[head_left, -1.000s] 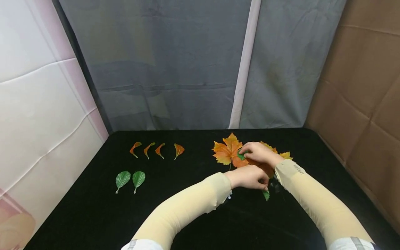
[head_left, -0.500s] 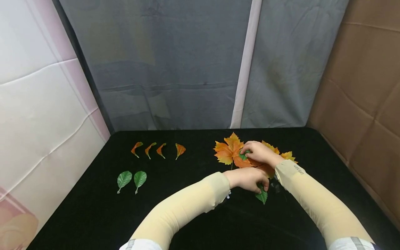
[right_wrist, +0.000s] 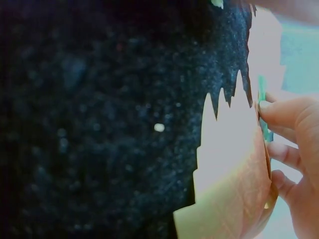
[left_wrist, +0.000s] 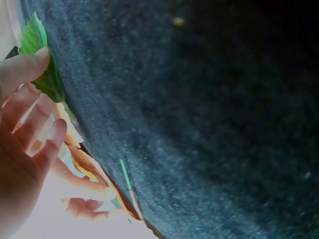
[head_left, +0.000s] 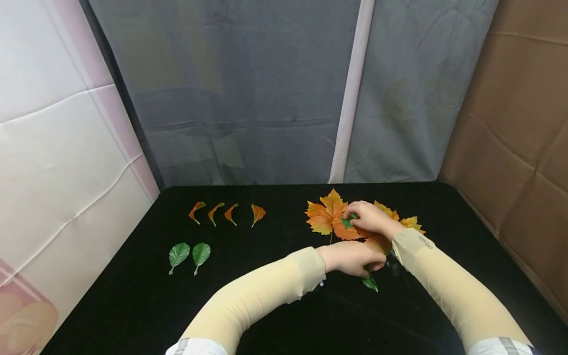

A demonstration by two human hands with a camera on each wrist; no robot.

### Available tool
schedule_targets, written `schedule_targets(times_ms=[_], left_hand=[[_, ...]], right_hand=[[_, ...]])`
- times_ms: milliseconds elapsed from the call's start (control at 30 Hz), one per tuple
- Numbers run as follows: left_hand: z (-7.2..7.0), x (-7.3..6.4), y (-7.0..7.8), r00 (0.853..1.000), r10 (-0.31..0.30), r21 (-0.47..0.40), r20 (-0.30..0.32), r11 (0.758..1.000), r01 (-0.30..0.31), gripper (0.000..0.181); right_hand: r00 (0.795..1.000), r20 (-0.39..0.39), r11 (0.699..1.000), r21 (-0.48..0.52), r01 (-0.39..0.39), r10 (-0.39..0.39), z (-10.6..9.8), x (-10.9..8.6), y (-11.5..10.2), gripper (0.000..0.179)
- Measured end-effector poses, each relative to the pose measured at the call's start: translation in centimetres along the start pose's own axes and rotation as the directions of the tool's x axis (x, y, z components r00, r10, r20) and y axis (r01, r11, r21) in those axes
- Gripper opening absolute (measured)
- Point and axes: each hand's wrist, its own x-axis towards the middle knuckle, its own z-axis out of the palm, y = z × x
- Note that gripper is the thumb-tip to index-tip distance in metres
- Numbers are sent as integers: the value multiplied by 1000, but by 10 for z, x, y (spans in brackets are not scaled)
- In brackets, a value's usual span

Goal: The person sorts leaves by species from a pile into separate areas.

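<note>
My right hand (head_left: 368, 216) pinches a green leaf (head_left: 347, 222) between thumb and fingers, low over an orange-yellow maple leaf (head_left: 326, 212). Closer to the front, my left hand (head_left: 355, 257) holds a second green leaf, whose toothed tip (head_left: 370, 283) sticks out below the fingers. In the left wrist view, the thumb lies on that serrated leaf (left_wrist: 32, 37) with fingers behind it. More maple leaves (head_left: 412, 223) spread beyond the right wrist, partly covered by my hands and forearm. The right wrist view shows a maple leaf's pointed edge (right_wrist: 224, 149), washed out by light, beside the fingers.
Several small curled orange leaves (head_left: 231, 214) lie in a row at the back left of the black tabletop (head_left: 275, 305). Two green leaves (head_left: 179, 254) lie in front of them. Grey, brown and white cloth walls surround the table.
My left hand has shifted slightly, and the green leaf in it has turned, its tip swinging toward the front. The right hand stays at the maple leaf. The whole view drifts a little.
</note>
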Motion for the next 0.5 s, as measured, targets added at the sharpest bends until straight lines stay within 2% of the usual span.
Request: schedule_targets(times_ms=[167,300,500], left_hand=[[-1,-3,3,999,-41,-3,27,999,41,22],[-5,-12,1,995,-89,-102,32,990,92,23],[-10,-33,-9,996,-88,-259,-10,962,82,32]], right_hand=[[1000,-2,1000,-12,6,-6,1,1,1,16],[1000,-3,1000,1,1,-1,1,1,1,16],[1000,12,1000,3,-14,14,1,0,1,16]])
